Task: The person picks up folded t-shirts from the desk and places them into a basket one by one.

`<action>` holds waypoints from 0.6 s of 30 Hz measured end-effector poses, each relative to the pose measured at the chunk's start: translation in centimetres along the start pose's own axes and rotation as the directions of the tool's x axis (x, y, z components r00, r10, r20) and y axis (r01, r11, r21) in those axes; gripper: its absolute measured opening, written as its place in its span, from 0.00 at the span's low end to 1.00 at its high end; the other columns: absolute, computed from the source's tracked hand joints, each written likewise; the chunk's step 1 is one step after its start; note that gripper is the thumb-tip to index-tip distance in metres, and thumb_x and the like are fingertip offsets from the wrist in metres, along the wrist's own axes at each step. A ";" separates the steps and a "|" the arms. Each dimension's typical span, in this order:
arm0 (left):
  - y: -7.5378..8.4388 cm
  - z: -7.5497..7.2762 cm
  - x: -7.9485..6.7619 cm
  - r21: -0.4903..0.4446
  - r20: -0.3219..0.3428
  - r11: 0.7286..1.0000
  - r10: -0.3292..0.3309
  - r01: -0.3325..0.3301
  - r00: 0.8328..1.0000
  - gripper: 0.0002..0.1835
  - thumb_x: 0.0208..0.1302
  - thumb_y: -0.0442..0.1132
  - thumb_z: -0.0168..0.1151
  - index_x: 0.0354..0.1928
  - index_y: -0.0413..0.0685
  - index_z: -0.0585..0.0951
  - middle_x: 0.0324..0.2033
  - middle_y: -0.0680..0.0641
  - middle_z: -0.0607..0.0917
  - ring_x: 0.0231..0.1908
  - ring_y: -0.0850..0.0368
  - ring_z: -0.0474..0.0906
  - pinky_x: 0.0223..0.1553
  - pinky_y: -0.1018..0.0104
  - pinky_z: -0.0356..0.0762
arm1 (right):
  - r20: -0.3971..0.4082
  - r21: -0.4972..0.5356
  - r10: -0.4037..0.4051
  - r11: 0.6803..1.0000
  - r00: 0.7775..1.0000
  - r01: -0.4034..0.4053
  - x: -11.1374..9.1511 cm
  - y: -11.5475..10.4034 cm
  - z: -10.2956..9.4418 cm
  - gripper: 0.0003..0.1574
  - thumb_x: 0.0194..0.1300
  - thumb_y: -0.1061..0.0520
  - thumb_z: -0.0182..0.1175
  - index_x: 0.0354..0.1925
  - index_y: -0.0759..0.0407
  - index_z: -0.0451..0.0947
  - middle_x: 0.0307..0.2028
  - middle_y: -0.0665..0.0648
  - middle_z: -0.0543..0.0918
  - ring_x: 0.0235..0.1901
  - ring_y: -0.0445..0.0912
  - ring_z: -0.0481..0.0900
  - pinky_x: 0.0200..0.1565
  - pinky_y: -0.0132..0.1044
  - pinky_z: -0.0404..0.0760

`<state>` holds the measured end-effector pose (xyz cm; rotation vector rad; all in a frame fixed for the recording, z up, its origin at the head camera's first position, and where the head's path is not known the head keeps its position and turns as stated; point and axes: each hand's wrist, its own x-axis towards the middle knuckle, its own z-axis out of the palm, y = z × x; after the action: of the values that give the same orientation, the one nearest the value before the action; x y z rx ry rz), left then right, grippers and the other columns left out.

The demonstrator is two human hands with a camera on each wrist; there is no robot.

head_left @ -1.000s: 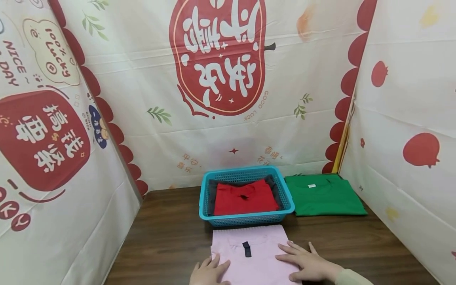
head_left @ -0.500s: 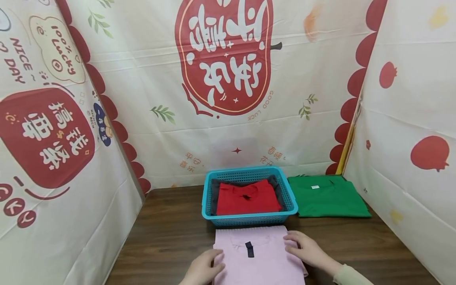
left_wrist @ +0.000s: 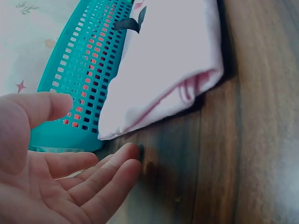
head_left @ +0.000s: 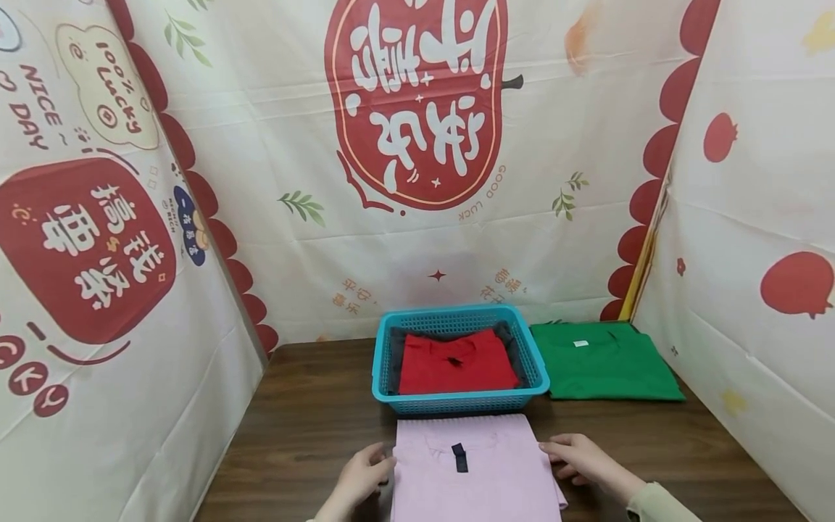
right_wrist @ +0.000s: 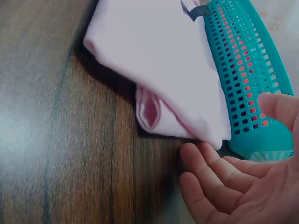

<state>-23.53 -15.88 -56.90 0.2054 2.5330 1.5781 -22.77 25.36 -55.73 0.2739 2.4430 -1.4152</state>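
Note:
A folded pink shirt [head_left: 479, 489] with a black neck label [head_left: 459, 458] lies on the table at the bottom middle of the head view. My left hand [head_left: 362, 475] is at its left edge, and my right hand [head_left: 583, 462] is at its right edge. In the left wrist view, the fingers of my left hand [left_wrist: 49, 179] are loosely extended just beside the shirt [left_wrist: 163, 51], thumb raised. The right wrist view has my right hand [right_wrist: 247, 186] in a similar pose, its fingertips close to the shirt's corner; contact is hard to tell. Neither hand holds anything.
Just behind the pink shirt stands a blue perforated basket [head_left: 459, 403], holding a folded red shirt [head_left: 446, 373] on top of dark grey cloth [head_left: 395, 359]. A folded green shirt [head_left: 613, 370] lies right of it on the wooden table [head_left: 293, 420]. Printed cloth walls [head_left: 417, 246] enclose the table.
Both hands have gone from lying flat on top of the pink shirt to its left and right edges, moving outward. The head view has shifted slightly; the basket and green shirt stay put.

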 end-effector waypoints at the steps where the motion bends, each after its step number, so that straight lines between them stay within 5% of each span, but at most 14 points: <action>1: -0.1 0.1 0.1 -0.017 0.001 1.000 -0.001 0.002 1.000 0.33 0.64 0.43 0.61 0.59 0.19 0.68 0.44 0.33 0.82 0.30 0.50 0.83 0.26 0.59 0.81 | 0.003 0.009 0.004 1.000 1.000 -0.004 0.0 -0.1 0.1 0.43 0.66 0.44 0.59 0.57 0.82 0.66 0.39 0.62 0.84 0.35 0.54 0.84 0.36 0.50 0.81; 11: 0.1 1.3 1.0 -0.217 0.055 0.973 -0.061 0.072 0.997 0.35 0.67 0.41 0.58 0.63 0.17 0.60 0.53 0.21 0.72 0.32 0.48 0.81 0.32 0.51 0.83 | 0.039 0.063 0.034 0.997 0.999 -0.036 0.4 -0.7 0.9 0.40 0.66 0.44 0.59 0.57 0.80 0.68 0.41 0.63 0.80 0.35 0.53 0.81 0.38 0.49 0.81; 18: -0.5 1.6 1.3 -0.306 0.165 0.936 -0.128 0.175 0.978 0.38 0.67 0.42 0.58 0.65 0.17 0.56 0.37 0.39 0.82 0.32 0.52 0.81 0.33 0.54 0.83 | 0.024 0.130 0.053 0.990 0.998 -0.056 1.1 -0.8 2.2 0.41 0.64 0.46 0.62 0.56 0.82 0.66 0.39 0.63 0.78 0.35 0.51 0.78 0.37 0.48 0.81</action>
<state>-24.49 -14.46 -58.16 0.0774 2.0940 1.8088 -23.71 23.06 -56.51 0.3509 2.3118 -1.5485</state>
